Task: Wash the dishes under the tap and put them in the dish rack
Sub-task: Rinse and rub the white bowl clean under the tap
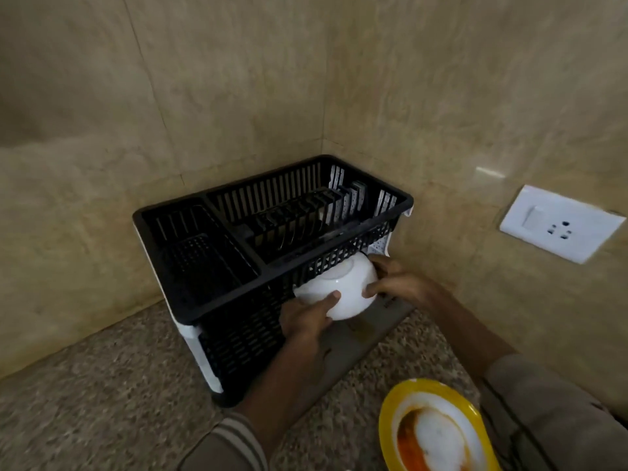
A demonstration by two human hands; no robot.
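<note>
Both hands (346, 300) around upturned bowl (339, 290)

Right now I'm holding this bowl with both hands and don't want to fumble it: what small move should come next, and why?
Probably ease the white bowl inward, into the lower tier of the black dish rack. It is upside down, held by the left hand and right hand against the rack's front, below the upper basket.

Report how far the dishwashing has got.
Done: nothing clearly racked; the black dish rack shows no dishes in its top. In hand: both the left hand and right hand hold a white bowl, upturned, against the rack's front. Left: the yellow-rimmed plate still carries orange residue.
</note>
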